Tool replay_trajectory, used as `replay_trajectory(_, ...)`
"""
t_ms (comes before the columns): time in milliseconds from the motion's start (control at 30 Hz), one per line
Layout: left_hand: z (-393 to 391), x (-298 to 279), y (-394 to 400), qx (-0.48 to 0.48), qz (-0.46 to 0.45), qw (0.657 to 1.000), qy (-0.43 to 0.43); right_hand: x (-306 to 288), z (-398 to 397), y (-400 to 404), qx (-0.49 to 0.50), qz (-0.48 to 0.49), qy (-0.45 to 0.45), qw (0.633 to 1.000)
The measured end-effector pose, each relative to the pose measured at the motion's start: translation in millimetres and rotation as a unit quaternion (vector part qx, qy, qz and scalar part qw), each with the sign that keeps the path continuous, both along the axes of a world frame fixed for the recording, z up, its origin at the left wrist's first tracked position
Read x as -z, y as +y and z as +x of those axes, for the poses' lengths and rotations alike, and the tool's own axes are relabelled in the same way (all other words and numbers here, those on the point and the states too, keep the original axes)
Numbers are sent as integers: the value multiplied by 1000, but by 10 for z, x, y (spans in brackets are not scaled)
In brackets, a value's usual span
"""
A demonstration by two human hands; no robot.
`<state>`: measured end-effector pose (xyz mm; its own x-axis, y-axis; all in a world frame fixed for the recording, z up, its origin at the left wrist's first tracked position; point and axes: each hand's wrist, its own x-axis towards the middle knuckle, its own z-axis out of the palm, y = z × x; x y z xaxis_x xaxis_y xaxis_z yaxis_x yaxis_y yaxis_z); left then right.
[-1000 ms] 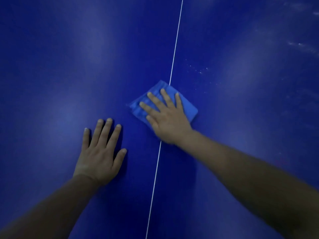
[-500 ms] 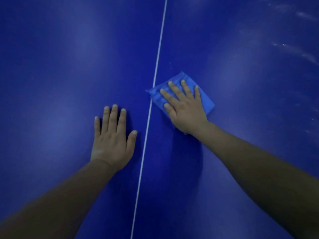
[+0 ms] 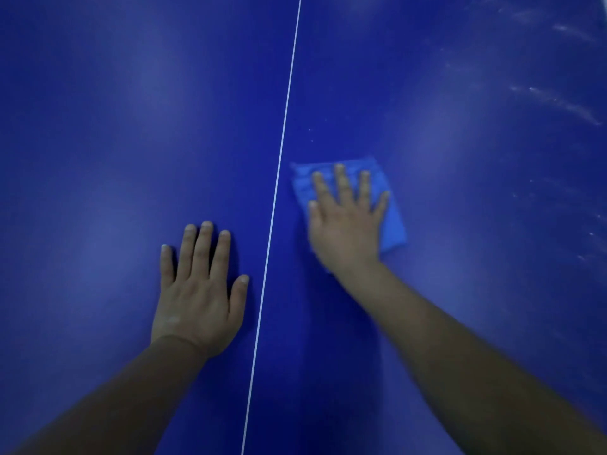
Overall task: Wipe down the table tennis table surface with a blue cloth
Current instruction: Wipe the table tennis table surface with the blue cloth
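Right of the centre line, cloth now clear of it, right hand flat

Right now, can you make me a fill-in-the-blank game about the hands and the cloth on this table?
1. The right hand presses flat on a blue ____.
2. The left hand rests flat on the bare ____.
3. The cloth lies to the ____ of the white line.
4. Pale streaks of dust show at the table's far ____ side.

Missing words: cloth; table; right; right
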<state>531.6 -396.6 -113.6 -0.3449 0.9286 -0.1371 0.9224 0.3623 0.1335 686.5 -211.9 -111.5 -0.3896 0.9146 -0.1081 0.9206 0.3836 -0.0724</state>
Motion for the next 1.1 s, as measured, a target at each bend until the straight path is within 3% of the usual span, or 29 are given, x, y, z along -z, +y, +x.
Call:
replay_trajectory(133,-5,32,-9,-3,18,1000,5,-19,-868,73,-83,-27,44,995)
replay_trajectory(233,-13,51,-14,-4,30,1000,7,-6,-840,668,-98,-13,31,995)
replay_trajectory(333,-14,39,-13,-2,29,1000,2,-25,-176,1594,82,10,7,997)
replay_trajectory(400,-12,30,-2,-2,28,1000,-1,-101,398,2061,223,-15,15,975)
replay_trajectory(500,-9,20,-5,-4,23,1000,-7,-159,708,2175,306,-47,28,950)
replay_trajectory(567,-9,21,-11,-6,21,1000,-8,-128,493,1899,253,-23,27,967)
replay_trajectory(667,-3,30,-1,-11,20,1000,-5,-27,-21,1116,7,12,11,1000)
replay_trajectory(733,-4,40,3,-12,23,1000,-2,10,-175,762,-175,-19,-8,984)
replay_trajectory(767,-4,40,7,-12,22,1000,-1,-8,-117,823,-206,-25,-11,978)
replay_trajectory(833,1,36,9,-12,19,1000,3,-6,189,1276,-138,13,-22,990)
replay_trajectory(900,12,33,1,-11,21,1000,4,-14,702,1886,0,38,-48,998)
replay_trajectory(1000,16,16,3,-10,23,1000,1,-110,1359,2266,142,-8,10,990)
replay_trajectory(1033,15,9,9,-9,23,1000,3,-105,1419,2153,123,-5,10,992)
replay_trajectory(1100,16,-4,10,-8,21,1000,3,-63,1456,1616,-12,39,-6,999)
